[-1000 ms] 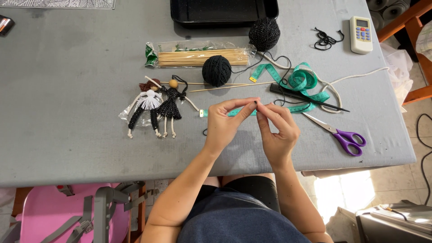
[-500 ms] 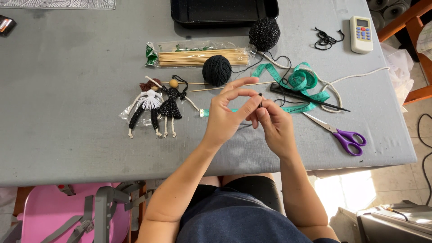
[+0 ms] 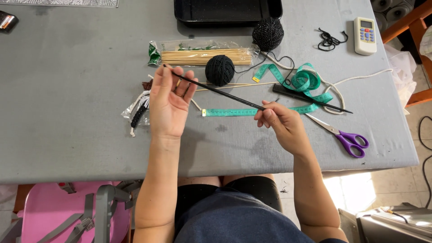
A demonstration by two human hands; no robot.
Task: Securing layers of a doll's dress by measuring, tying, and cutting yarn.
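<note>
While both hands pinch it, black stick spans fingers (taut).

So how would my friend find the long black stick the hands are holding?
Start at the grey table, then find the two hands above its near edge. The black stick stretches slantwise from the left hand to the right hand. Unlike the pale skewers in their packet behind, it is dark, single and lifted up.
</note>
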